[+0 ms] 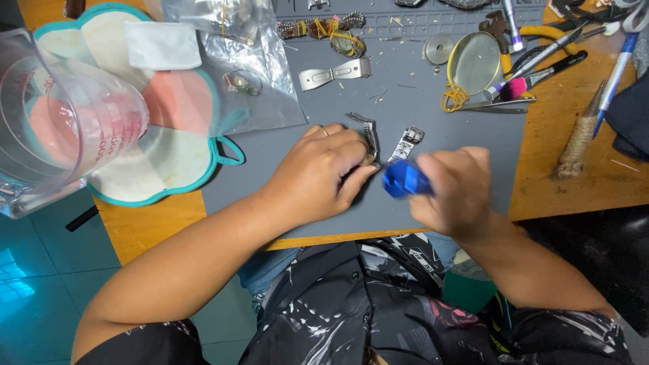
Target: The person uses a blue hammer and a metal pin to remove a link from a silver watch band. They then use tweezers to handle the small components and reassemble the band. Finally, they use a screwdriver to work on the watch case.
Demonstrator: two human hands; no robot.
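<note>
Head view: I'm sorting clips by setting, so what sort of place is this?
Probably a watch-repair bench. A grey work mat holds metal watch-band pieces, with pliers and a magnifier alongside. The left hand steadies a band; the right hand grips a blue tool.

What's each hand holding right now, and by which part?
Left hand pins a silver metal watch band at its near end on the grey mat. Right hand grips a blurred blue tool by its rear.
</note>
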